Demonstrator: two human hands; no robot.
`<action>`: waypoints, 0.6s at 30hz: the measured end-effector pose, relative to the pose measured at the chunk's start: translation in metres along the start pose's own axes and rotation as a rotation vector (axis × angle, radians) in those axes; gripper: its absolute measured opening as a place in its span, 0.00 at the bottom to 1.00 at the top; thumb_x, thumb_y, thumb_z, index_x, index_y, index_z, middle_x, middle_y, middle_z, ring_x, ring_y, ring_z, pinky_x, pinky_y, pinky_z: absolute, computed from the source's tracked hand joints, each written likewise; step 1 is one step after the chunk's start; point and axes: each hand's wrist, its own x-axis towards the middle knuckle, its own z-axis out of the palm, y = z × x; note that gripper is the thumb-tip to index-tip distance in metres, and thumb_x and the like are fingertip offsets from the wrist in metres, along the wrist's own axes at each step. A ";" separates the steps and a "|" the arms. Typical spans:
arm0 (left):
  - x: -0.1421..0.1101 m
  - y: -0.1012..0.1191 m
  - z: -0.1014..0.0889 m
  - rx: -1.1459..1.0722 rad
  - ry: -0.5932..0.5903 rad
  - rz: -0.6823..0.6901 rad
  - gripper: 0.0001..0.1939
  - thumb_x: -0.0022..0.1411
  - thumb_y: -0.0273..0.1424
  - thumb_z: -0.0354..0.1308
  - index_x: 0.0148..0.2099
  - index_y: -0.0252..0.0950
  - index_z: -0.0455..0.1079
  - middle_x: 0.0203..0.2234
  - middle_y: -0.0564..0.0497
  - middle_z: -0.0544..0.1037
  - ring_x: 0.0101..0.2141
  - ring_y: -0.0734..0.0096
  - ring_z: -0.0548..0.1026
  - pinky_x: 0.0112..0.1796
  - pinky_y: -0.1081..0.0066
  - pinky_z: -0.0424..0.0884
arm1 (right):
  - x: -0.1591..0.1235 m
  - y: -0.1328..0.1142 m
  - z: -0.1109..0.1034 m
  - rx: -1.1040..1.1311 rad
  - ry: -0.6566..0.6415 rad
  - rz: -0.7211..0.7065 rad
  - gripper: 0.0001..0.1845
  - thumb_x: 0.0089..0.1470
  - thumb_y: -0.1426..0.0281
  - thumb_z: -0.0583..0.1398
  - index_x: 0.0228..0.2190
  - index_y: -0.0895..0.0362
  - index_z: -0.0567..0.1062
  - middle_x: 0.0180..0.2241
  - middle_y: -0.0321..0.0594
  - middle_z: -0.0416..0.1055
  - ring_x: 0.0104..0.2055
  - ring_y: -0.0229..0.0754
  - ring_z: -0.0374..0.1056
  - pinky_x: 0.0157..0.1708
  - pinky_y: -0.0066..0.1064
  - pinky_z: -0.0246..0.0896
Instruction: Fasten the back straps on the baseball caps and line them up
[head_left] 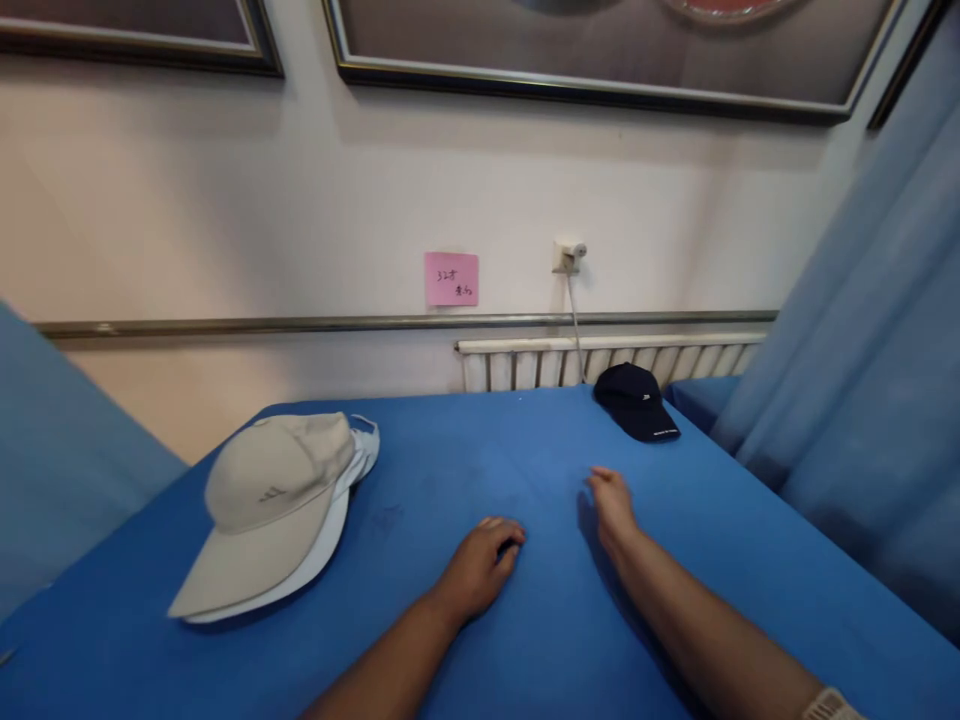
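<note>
My left hand rests near the middle of the blue-covered table, loosely curved, with a gap between thumb and fingers and nothing in it. Farther right, my right hand hovers just over the cover, a shadow beside it. Its fingers point left, slightly blurred, and hold nothing. On the left side lies a beige baseball cap with a small dark logo, stacked over a pale blue-white cap. A navy baseball cap sits at the far right edge, beyond my right hand.
Blue curtains hang at both sides. Behind the table are a wall rail, a white radiator, and a socket with a plugged-in cord. A pink note and framed pictures are on the wall.
</note>
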 end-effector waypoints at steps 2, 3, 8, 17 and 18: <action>-0.007 0.004 -0.006 0.012 0.074 -0.032 0.11 0.62 0.25 0.50 0.44 0.40 0.70 0.43 0.47 0.77 0.45 0.66 0.74 0.50 0.63 0.69 | -0.040 0.021 0.026 -0.060 -0.056 -0.018 0.13 0.42 0.80 0.61 0.30 0.52 0.71 0.31 0.35 0.73 0.37 0.38 0.70 0.35 0.25 0.65; -0.011 0.005 -0.012 0.028 0.129 -0.056 0.12 0.63 0.26 0.49 0.46 0.40 0.69 0.45 0.47 0.76 0.46 0.65 0.74 0.50 0.62 0.69 | -0.060 0.031 0.038 -0.085 -0.104 -0.017 0.14 0.40 0.81 0.62 0.30 0.52 0.72 0.33 0.36 0.74 0.39 0.39 0.70 0.39 0.26 0.66; -0.056 0.003 -0.075 0.295 0.559 -0.294 0.17 0.65 0.34 0.48 0.55 0.38 0.65 0.51 0.42 0.72 0.51 0.56 0.71 0.53 0.55 0.66 | -0.118 0.058 0.058 -0.318 -0.455 -0.203 0.14 0.42 0.81 0.59 0.30 0.51 0.74 0.46 0.40 0.71 0.53 0.43 0.65 0.57 0.36 0.54; -0.120 -0.019 -0.152 0.825 0.654 -0.832 0.39 0.62 0.47 0.51 0.64 0.22 0.49 0.61 0.19 0.55 0.60 0.27 0.56 0.52 0.37 0.57 | -0.100 0.059 0.046 -0.320 -0.546 -0.278 0.10 0.43 0.78 0.58 0.28 0.52 0.74 0.40 0.41 0.71 0.46 0.43 0.67 0.53 0.36 0.57; -0.118 -0.021 -0.153 0.841 0.639 -0.849 0.39 0.62 0.47 0.51 0.63 0.21 0.50 0.60 0.19 0.57 0.59 0.28 0.58 0.51 0.38 0.59 | -0.099 0.060 0.046 -0.304 -0.552 -0.288 0.10 0.43 0.78 0.58 0.28 0.53 0.74 0.38 0.41 0.72 0.45 0.43 0.68 0.51 0.36 0.58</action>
